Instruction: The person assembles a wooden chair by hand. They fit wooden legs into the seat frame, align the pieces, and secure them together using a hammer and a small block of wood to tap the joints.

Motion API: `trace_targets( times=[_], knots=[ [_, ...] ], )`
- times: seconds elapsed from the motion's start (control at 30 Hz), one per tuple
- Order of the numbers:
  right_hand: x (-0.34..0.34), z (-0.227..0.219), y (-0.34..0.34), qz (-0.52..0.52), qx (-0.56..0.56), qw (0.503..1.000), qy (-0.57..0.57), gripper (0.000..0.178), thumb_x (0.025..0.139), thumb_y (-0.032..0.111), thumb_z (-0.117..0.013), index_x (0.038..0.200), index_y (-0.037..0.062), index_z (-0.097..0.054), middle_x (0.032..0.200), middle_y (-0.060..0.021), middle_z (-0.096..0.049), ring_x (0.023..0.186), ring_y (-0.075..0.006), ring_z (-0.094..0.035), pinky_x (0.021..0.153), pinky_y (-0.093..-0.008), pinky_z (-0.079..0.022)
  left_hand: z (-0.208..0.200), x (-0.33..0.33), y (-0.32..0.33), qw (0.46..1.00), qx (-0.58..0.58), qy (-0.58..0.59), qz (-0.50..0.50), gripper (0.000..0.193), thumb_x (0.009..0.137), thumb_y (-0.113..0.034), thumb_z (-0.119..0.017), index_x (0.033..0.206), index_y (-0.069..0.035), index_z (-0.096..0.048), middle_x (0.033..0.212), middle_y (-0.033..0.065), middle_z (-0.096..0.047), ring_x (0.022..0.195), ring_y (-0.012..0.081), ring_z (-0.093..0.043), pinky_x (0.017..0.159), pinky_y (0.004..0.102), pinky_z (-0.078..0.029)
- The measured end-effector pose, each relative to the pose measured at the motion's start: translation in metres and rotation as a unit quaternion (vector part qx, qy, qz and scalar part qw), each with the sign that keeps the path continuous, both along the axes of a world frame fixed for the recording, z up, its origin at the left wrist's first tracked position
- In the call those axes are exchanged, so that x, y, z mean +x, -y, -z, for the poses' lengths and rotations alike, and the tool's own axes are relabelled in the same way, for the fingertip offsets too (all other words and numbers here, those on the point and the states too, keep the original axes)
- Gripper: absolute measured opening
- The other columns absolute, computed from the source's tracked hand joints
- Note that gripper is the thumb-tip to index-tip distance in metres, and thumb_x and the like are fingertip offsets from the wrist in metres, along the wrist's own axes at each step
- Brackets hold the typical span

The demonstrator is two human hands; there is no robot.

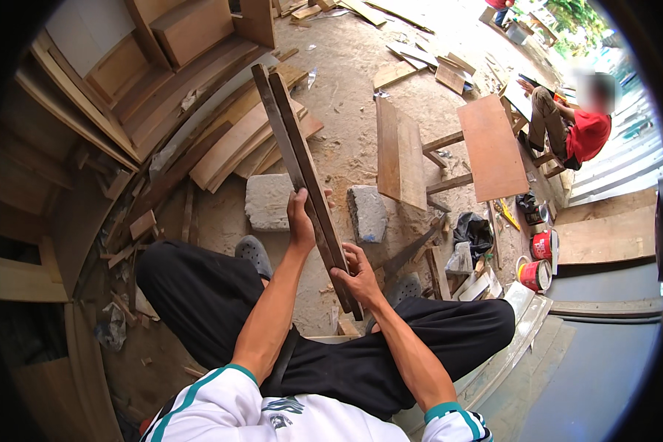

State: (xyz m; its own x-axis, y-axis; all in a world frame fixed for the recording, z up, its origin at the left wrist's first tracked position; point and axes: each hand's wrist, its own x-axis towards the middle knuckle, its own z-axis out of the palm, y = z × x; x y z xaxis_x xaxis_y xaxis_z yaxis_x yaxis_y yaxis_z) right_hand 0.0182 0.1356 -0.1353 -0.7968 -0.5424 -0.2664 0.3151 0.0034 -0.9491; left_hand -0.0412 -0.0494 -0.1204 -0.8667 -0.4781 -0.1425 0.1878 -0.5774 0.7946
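Two long dark wooden strips [302, 155] lie side by side in my grasp, slanting from upper left to lower right above the ground between my knees. My left hand [300, 223] is closed around them near the middle, thumb on the near face, fingertips showing on the far side. Lower down, my right hand [358, 275] grips them near their bottom end, with its thumb across the face. Beneath the strips are two rough grey blocks, one on the left [267, 202] and one on the right [366, 214].
Stacked boards [236, 147] and a wooden cabinet [191, 44] stand at the left. Right of the blocks are a low wooden bench [491, 147], a black bag [473, 232] and red cans [534, 275]. A person in red [588, 136] sits at the far right.
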Motion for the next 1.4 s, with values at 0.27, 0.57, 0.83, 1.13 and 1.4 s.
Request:
trace_targets(
  times=[0.27, 0.57, 0.83, 1.13, 1.4],
  knots=[
    [0.002, 0.021, -0.006, 0.001, 0.014, 1.000, -0.011, 0.062, 0.084, 0.002, -0.071, 0.139, 0.0055, -0.043, 0.122, -0.0089, -0.061, 0.108, -0.0170, -0.058, 0.091, -0.0304, -0.048, -0.024, -0.011, 0.026, 0.998, -0.034, 0.003, 0.049, 0.069, 0.096, -0.063, -0.037, 0.115, -0.001, -0.057, 0.095, 0.0138, -0.069, 0.073, 0.0212, -0.067, 0.067, 0.0321, -0.054],
    [0.007, 0.055, -0.029, -0.045, 0.060, 0.997, -0.002, 0.063, 0.080, 0.004, -0.073, 0.137, 0.0029, -0.048, 0.127, -0.0126, -0.060, 0.116, -0.0204, -0.055, 0.096, -0.0319, -0.043, -0.059, -0.028, 0.102, 0.994, 0.066, -0.084, -0.033, 0.065, 0.093, -0.059, -0.049, 0.129, -0.005, -0.051, 0.118, 0.0141, -0.063, 0.096, 0.0248, -0.065, 0.083, 0.0370, -0.053],
    [0.005, 0.056, -0.031, -0.080, 0.059, 0.994, 0.053, 0.064, 0.078, -0.009, -0.071, 0.137, 0.0053, -0.049, 0.129, -0.0063, -0.059, 0.115, -0.0168, -0.055, 0.098, -0.0305, -0.044, -0.050, -0.015, 0.078, 0.994, 0.049, -0.074, -0.064, 0.056, 0.092, -0.049, -0.061, 0.118, 0.001, -0.056, 0.107, 0.0177, -0.068, 0.089, 0.0274, -0.069, 0.078, 0.0373, -0.055],
    [-0.002, 0.056, -0.027, -0.124, 0.086, 0.986, 0.067, 0.063, 0.078, -0.008, -0.070, 0.136, 0.0061, -0.050, 0.131, -0.0083, -0.059, 0.115, -0.0202, -0.056, 0.097, -0.0325, -0.045, -0.053, -0.014, 0.057, 0.998, 0.008, -0.039, -0.038, 0.052, 0.092, -0.046, -0.062, 0.112, 0.002, -0.057, 0.101, 0.0192, -0.069, 0.083, 0.0269, -0.070, 0.073, 0.0368, -0.058],
    [-0.007, 0.068, -0.027, -0.135, 0.094, 0.983, 0.077, 0.064, 0.078, -0.007, -0.071, 0.136, 0.0062, -0.050, 0.129, -0.0097, -0.059, 0.115, -0.0214, -0.057, 0.097, -0.0330, -0.047, -0.055, -0.015, 0.053, 0.999, 0.008, -0.032, 0.004, 0.054, 0.087, -0.043, -0.070, 0.109, 0.004, -0.058, 0.103, 0.0198, -0.069, 0.085, 0.0248, -0.070, 0.074, 0.0347, -0.059]
  ],
)
